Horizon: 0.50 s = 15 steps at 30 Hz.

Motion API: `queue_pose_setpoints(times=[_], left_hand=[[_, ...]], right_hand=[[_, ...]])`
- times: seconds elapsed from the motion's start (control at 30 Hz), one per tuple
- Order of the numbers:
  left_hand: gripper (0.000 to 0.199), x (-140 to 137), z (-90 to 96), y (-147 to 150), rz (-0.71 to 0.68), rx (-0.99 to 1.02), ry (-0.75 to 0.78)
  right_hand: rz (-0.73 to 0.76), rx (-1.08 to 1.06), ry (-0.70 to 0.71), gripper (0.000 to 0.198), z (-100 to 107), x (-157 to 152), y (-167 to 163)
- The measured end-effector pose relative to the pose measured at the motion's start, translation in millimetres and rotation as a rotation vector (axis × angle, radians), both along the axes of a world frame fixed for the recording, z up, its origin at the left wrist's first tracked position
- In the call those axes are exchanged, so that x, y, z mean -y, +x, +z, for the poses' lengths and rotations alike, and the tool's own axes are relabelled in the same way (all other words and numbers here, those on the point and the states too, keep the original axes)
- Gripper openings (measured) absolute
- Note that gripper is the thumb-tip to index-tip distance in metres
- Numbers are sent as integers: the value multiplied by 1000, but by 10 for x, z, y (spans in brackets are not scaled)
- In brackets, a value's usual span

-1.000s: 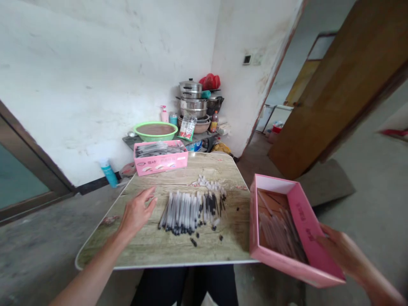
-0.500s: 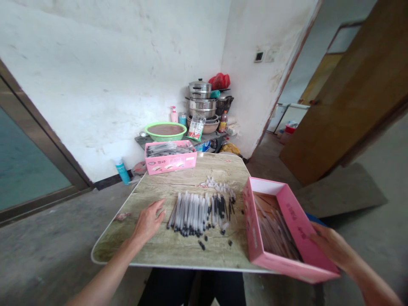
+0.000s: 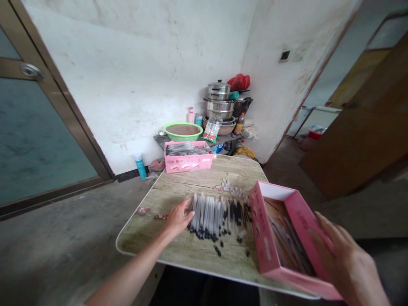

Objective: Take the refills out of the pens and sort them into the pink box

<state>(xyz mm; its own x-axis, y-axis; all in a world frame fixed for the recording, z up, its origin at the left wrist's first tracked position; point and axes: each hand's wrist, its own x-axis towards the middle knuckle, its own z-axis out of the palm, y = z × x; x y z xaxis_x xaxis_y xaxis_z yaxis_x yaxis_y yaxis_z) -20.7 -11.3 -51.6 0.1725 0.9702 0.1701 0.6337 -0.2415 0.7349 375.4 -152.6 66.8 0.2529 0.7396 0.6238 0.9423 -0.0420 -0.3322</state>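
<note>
A row of clear pen barrels with black ends (image 3: 207,216) lies side by side on the wood-patterned table (image 3: 178,259). My left hand (image 3: 178,219) is beside the row's left end, its thumb and fingers apart, fingertips at the outermost barrels. On the right, my right hand (image 3: 347,250) grips the right wall of an open pink box (image 3: 266,233), somewhat blurred. Long thin clear pieces lie inside that box. Darker thin refills (image 3: 235,212) continue the row toward it. Small black caps (image 3: 217,250) are scattered in front, and small translucent pieces (image 3: 228,187) are heaped behind.
A second pink box (image 3: 188,163), full of clear barrels, stands at the table's far left edge. Behind it are a green basin (image 3: 183,135), stacked steel pots (image 3: 219,104) and a bottle (image 3: 239,123). A blue spray can (image 3: 140,167) stands on the floor.
My left hand has moved right, up to the end of the pen row. The right-hand box has shifted left, closer to the row, with my right hand on it. The view has turned left.
</note>
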Motion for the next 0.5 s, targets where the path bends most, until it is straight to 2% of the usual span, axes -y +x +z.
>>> queue_pose_setpoints(times=[0.07,0.13,0.17,0.23,0.33,0.5], left_hand=[[53,-2,3,33,2,-1,0],[55,2,9,63,7,0,2],[57,6,12,78,7,-1,4],[64,11,15,111,3,-3,9],[73,12,6,160,-7,-14,2],[74,2,-42,220,-18,-49,12]], right_hand=[[295,-49,-41,42,-124,-29,-574],[394,-52,-194,42,-361,-145,-1096],[391,-37,-293,42,-497,-231,-1307],[226,-3,-484,41,-743,-428,-1601],[88,5,-535,37,-953,-686,-1758],[-19,28,-547,31,-974,-871,-1715]])
